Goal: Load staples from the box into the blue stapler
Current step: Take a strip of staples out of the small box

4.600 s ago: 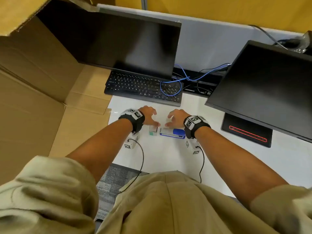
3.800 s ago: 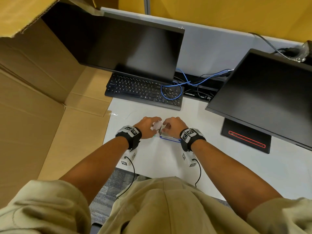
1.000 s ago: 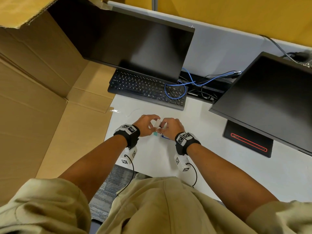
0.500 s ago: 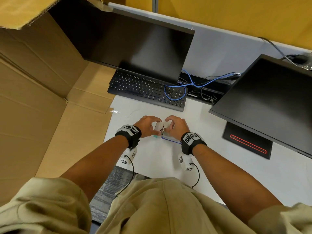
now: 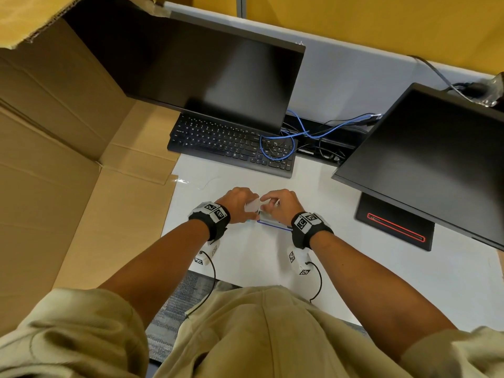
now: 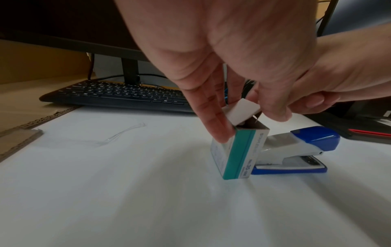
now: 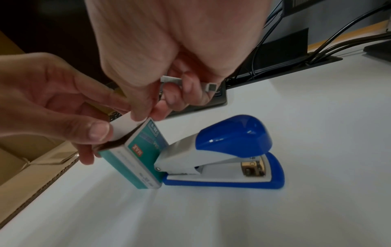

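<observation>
Left hand (image 6: 211, 70) gripping the staple box (image 7: 135, 160), right hand (image 7: 169, 55) pinching a staple strip (image 7: 190, 83) and the box flap; the closed blue stapler (image 7: 224, 155) likely needs opening next.

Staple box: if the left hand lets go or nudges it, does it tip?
Probably: the small teal-and-white cardboard staple box stands on a narrow end, tilted. Its flap is open, so staples could spill. The blue-and-white stapler beside it might stop a fall that way.

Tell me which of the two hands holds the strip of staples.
The right hand: its curled fingers grip the grey strip of staples above the blue stapler. The left hand grips the staple box instead.
</observation>
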Available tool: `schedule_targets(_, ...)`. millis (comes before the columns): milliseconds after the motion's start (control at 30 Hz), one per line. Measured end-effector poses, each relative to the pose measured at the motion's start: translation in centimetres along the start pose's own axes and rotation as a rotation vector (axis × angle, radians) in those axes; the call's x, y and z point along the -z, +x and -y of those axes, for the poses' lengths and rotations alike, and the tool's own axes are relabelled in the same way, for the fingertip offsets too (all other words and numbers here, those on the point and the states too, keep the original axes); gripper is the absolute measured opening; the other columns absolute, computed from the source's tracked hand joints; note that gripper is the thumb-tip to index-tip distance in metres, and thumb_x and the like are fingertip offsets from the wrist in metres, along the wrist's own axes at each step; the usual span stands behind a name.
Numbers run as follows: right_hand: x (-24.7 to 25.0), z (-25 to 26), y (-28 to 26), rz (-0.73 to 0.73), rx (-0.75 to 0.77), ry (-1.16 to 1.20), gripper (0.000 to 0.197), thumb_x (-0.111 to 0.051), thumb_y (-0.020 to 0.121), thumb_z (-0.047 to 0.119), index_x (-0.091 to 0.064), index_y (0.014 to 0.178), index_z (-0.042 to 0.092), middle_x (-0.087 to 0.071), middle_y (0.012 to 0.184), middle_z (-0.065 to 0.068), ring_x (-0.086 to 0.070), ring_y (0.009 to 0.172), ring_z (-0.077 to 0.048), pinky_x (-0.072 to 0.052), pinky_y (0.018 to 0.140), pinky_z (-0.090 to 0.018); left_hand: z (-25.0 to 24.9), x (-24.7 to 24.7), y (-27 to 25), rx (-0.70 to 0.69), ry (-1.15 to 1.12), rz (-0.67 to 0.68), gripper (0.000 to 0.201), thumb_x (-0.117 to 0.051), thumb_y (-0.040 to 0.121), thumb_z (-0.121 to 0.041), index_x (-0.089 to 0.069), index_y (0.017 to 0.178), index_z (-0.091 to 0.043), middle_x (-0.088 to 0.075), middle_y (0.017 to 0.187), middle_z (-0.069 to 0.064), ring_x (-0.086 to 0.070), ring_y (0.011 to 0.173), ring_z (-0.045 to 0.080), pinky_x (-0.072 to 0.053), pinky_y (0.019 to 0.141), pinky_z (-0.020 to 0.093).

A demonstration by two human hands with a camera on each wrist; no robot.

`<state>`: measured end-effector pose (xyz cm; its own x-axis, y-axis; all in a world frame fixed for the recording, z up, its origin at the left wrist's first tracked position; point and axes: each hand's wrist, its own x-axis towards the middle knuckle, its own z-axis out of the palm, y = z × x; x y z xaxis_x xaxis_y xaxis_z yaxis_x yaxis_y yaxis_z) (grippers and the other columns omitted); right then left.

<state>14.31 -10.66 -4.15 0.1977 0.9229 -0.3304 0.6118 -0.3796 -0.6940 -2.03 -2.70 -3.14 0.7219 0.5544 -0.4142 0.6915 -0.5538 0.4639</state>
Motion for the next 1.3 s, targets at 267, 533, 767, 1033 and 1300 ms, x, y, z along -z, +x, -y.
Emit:
schedule_targets(267,-0.6,0.7,1.3,-0.001,-0.053,-0.022,0.005,-0.072,0.074,0.023,-0.076,0.076,0.022,-0.074,0.077,-0.002,-0.067,0.077,-0.022,-0.057,0.075,-0.035,0.3,-0.6,0.2,0.021,0.02,0.024,0.054,-0.069,0.076,-0.053,-0.06,0.112,-0.014,-0.06,0.11,0.007,-0.051,0.092,0.021,-0.049,0.085,0.037)
schedule_targets(533,-0.3,0.9,1.4,0.013,0.003,0.028,0.017,-0.062,0.076,0.0,-0.076,0.077,0.009,-0.07,0.07,0.0,-0.061,0.065,-0.009,-0.046,0.065,-0.021,0.5,-0.9,0.1,-0.009,0.013,0.014,0.055,-0.063,0.083,-0.05,-0.056,0.124,-0.015,-0.061,0.108,0.007,-0.052,0.088,0.02,-0.049,0.082,0.036)
schedule_targets(767,-0.7,0.8,1.9,0.017,0.013,0.014,0.015,-0.067,0.075,0.002,-0.073,0.074,0.016,-0.062,0.059,0.015,-0.059,0.061,-0.004,-0.045,0.06,-0.02,0.7,-1.2,-0.3,-0.001,0.049,0.006,0.053,-0.062,0.082,-0.052,-0.056,0.12,-0.015,-0.062,0.111,0.007,-0.057,0.096,0.025,-0.051,0.083,0.038)
schedule_targets(1033,-0.5,0.2,1.7,0.022,0.052,0.011,0.011,-0.075,0.076,0.005,-0.076,0.076,0.016,-0.071,0.069,0.005,-0.063,0.067,-0.006,-0.047,0.068,-0.021,0.4,-1.8,-0.2,-0.011,0.064,-0.036,0.05,-0.061,0.086,-0.046,-0.053,0.123,-0.012,-0.06,0.114,0.01,-0.058,0.101,0.029,-0.046,0.082,0.034)
schedule_targets(1300,-1.1,0.2,1.8,-0.003,-0.012,-0.028,0.014,-0.071,0.073,0.007,-0.072,0.076,0.021,-0.068,0.068,0.009,-0.066,0.073,-0.017,-0.057,0.069,-0.032,0.0,-2.4,-0.2,0.006,0.119,-0.048,0.061,-0.062,0.084,-0.05,-0.048,0.13,-0.012,-0.057,0.125,0.011,-0.059,0.108,0.031,-0.052,0.091,0.042)
